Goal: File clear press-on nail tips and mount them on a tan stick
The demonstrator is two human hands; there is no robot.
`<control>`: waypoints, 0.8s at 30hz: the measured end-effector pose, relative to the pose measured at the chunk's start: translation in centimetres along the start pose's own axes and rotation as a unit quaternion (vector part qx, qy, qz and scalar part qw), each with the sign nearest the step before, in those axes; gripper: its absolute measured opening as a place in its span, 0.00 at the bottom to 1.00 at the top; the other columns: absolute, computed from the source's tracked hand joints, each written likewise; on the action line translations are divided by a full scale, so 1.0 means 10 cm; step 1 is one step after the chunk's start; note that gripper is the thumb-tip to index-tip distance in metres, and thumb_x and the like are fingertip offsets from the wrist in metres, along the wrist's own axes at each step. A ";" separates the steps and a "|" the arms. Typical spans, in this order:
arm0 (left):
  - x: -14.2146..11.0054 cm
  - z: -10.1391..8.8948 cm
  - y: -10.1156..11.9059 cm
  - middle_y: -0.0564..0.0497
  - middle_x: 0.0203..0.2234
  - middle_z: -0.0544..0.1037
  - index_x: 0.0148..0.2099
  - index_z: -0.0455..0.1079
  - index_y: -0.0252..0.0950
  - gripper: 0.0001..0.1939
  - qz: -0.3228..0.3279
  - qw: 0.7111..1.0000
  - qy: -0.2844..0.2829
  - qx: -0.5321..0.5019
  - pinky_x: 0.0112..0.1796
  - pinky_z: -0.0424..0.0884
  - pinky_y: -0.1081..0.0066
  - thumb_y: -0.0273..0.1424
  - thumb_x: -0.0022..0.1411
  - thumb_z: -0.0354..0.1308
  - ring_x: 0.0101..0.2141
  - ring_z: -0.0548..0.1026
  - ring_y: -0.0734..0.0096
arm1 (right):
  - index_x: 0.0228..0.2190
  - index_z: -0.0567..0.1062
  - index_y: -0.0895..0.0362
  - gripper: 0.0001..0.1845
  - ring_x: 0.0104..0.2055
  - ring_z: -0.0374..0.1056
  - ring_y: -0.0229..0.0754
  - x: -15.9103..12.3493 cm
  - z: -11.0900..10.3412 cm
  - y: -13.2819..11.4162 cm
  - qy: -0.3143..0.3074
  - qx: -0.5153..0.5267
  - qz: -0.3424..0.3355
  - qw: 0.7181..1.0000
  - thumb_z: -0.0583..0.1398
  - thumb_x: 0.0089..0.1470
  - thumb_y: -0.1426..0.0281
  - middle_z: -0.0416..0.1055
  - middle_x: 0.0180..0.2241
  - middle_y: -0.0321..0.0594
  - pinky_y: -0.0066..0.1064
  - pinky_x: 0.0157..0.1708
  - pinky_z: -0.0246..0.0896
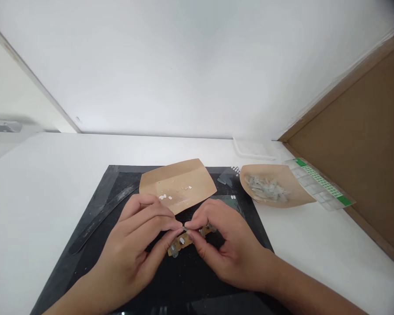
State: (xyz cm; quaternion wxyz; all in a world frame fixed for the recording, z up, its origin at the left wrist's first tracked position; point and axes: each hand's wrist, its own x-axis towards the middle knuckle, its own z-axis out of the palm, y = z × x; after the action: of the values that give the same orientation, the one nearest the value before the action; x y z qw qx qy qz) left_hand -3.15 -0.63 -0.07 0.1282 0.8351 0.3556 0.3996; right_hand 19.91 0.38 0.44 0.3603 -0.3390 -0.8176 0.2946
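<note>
My left hand [141, 245] and my right hand [226, 245] meet at the middle of the black mat [180, 288], thumbs and forefingers pinched together. Between their fingertips is a tiny greyish piece [184, 228], too small and covered to name. Just under the fingers lies a yellowish strip [187, 239] bearing clear pieces and an oval white piece [182, 241]; my right fingers hide part of it. A brown paper tray [197, 170] with several small white bits stands right behind my hands.
A second brown tray [302, 190] holds a heap of clear pieces [267, 188] at the right. Beside it leans a compartment box [325, 183] with a green label. A long dark file-like strip [101, 218] lies at left. Behind stands a white wall [170, 78].
</note>
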 end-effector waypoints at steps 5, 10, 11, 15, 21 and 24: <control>-0.01 0.00 0.00 0.51 0.37 0.81 0.47 0.73 0.36 0.12 0.012 1.000 -0.025 0.015 0.51 0.66 0.58 0.14 0.70 0.57 0.41 0.74 0.66 | 0.42 0.73 0.54 0.05 0.37 0.70 0.39 0.00 0.01 0.03 -0.003 -0.029 -0.035 0.999 0.61 0.65 0.75 0.76 0.35 0.36 0.35 0.42 0.62; -0.01 -0.04 -0.01 0.50 0.38 0.79 0.47 0.72 0.36 0.12 -0.008 0.999 -0.048 -0.011 0.52 0.65 0.60 0.14 0.71 0.57 0.42 0.72 0.66 | 0.41 0.73 0.55 0.04 0.39 0.70 0.39 -0.01 0.01 0.06 -0.006 -0.046 -0.052 0.998 0.61 0.66 0.76 0.76 0.35 0.37 0.35 0.43 0.61; -0.01 -0.07 -0.02 0.50 0.39 0.79 0.48 0.72 0.36 0.12 -0.006 0.998 -0.064 -0.023 0.52 0.65 0.61 0.14 0.71 0.56 0.43 0.72 0.66 | 0.41 0.73 0.56 0.04 0.39 0.70 0.39 -0.01 0.01 0.06 -0.012 -0.048 -0.057 0.997 0.61 0.65 0.76 0.76 0.35 0.37 0.35 0.43 0.61; -0.02 -0.20 -0.04 0.49 0.40 0.78 0.49 0.70 0.37 0.13 0.020 0.986 -0.143 -0.086 0.51 0.66 0.62 0.14 0.71 0.54 0.43 0.72 0.66 | 0.41 0.72 0.56 0.06 0.39 0.71 0.39 -0.01 0.00 0.04 -0.059 -0.035 -0.090 0.994 0.62 0.63 0.78 0.77 0.36 0.37 0.37 0.43 0.61; 0.02 -0.25 -0.04 0.50 0.39 0.77 0.49 0.69 0.38 0.14 0.009 0.981 -0.160 -0.109 0.51 0.67 0.63 0.14 0.70 0.53 0.42 0.72 0.66 | 0.41 0.74 0.57 0.06 0.38 0.72 0.37 0.00 -0.02 0.04 -0.041 -0.022 -0.123 0.991 0.63 0.64 0.78 0.78 0.35 0.37 0.34 0.43 0.64; 0.01 -0.23 -0.03 0.50 0.39 0.76 0.48 0.69 0.39 0.13 -0.009 0.982 -0.150 -0.117 0.49 0.68 0.65 0.15 0.70 0.54 0.43 0.71 0.66 | 0.42 0.75 0.58 0.07 0.39 0.73 0.37 0.00 -0.02 0.05 -0.035 -0.020 -0.134 0.990 0.67 0.64 0.74 0.79 0.36 0.38 0.34 0.43 0.66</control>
State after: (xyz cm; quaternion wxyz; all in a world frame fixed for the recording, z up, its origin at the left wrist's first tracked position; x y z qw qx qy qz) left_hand -4.99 -0.57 1.31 0.2800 0.8619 0.2906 0.3071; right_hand 20.23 0.72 0.21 0.3604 -0.2230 -0.8737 0.2387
